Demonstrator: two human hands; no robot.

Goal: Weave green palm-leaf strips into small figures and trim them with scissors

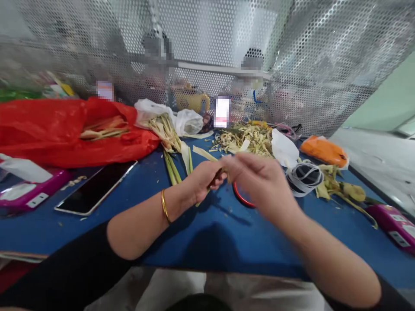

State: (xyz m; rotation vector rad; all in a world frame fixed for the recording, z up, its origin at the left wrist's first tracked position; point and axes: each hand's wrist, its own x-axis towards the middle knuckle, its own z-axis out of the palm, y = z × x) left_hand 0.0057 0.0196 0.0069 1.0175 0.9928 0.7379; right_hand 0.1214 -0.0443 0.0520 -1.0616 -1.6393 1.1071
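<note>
Over the middle of the blue table (259,242), my left hand (205,179) is closed around a thin strip of plant material, whose greenish end pokes out below the fist. My right hand (256,175), blurred by motion, meets it at the fingertips; its fingers are pressed together, and what they pinch is too small to make out. Part of a red ring (241,196) shows beneath the right hand. Just beyond the left hand lie green stalks (171,168) and a bundle of pale husks (164,129). A pile of husk scraps (246,137) sits behind both hands.
At left are a red plastic bag (65,129), a phone (97,188) and a purple box (34,194). To the right stand a spool of white cord (304,178), an orange packet (324,151) and another purple box (394,226). A perforated metal screen (207,39) rises behind.
</note>
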